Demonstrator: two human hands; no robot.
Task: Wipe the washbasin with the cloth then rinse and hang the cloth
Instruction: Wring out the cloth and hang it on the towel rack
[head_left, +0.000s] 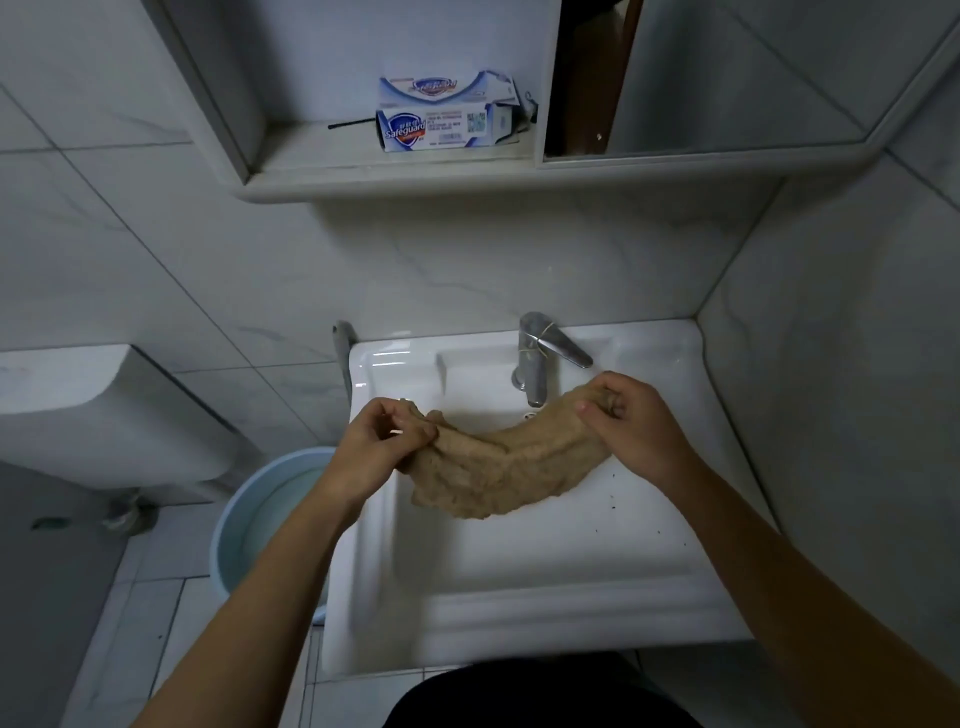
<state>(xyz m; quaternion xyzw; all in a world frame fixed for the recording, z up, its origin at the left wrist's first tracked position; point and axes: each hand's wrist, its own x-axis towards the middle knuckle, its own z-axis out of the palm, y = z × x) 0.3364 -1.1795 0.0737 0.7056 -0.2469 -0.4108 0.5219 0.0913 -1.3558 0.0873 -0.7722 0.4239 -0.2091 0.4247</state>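
A tan, fuzzy cloth (498, 467) hangs stretched in a sagging arc over the white washbasin (519, 597). My left hand (379, 441) grips its left end above the basin's left rim. Its right end is pinched by my right hand (634, 421), just below and right of the chrome tap (537, 358). The cloth's lower edge droops into the bowl. Dark specks lie on the basin's right side. No water is seen running from the tap.
A pale blue bucket (260, 519) stands on the tiled floor left of the basin. A toilet cistern (104, 415) is further left. Above, a wall shelf (389, 166) holds soap boxes (447, 114) beside a mirror cabinet. Tiled walls close in behind and on the right.
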